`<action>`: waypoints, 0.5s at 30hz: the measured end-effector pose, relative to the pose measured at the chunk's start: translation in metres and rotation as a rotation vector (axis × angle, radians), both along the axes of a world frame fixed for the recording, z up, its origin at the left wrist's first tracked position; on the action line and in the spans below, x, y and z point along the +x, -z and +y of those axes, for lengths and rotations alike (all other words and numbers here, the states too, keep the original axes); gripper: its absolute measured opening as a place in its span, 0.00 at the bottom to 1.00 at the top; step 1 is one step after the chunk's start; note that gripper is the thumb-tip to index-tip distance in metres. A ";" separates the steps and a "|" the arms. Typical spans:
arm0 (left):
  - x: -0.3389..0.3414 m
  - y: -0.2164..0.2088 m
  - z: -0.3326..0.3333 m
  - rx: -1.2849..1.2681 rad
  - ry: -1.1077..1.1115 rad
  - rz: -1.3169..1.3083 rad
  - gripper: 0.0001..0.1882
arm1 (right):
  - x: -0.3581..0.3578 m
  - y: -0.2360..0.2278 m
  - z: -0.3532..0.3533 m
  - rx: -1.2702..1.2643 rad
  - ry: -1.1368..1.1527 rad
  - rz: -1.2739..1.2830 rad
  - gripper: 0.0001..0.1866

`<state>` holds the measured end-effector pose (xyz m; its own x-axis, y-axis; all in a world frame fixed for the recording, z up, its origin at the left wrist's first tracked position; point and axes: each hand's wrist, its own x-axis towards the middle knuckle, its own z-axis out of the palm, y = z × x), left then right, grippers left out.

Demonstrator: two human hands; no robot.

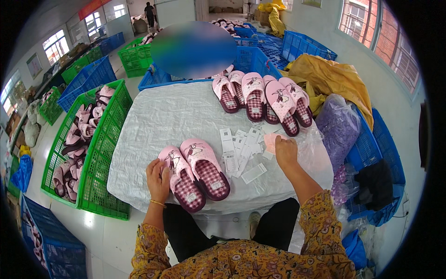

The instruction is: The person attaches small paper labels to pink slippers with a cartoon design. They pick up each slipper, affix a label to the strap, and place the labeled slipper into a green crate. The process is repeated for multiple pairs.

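Observation:
A pair of pink slippers (199, 160) with checked maroon insoles and a printed figure on each upper lies side by side on the covered table, toes pointing away from me. My left hand (158, 180) is curled against the outer side of the left slipper. Its fingers are drawn together, and whatever is in them, if anything, is too small to tell. Across the table my right hand (286, 151) pinches a pink paper tag (270, 140) at the edge of a spread of white printed labels (238, 148).
More pink slippers (254, 95) stand in a row at the table's far right. A green crate (100, 158) full of slippers is at the left. Blue crates (378, 153), a purple-filled bag (338, 130) and yellow sheeting (332, 76) crowd the right. A blurred patch covers the far side.

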<state>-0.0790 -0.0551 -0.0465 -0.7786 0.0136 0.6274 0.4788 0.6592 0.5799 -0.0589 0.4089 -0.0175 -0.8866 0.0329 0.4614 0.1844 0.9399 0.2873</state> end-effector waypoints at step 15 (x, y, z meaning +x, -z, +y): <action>-0.002 -0.006 -0.007 0.185 -0.061 0.056 0.13 | 0.019 -0.025 -0.010 -0.121 -0.301 0.355 0.01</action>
<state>-0.0808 -0.0625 -0.0403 -0.7383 -0.1522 0.6571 0.4762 0.5724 0.6676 -0.0398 0.3988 0.0076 -0.6533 -0.1288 0.7461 -0.0339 0.9894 0.1412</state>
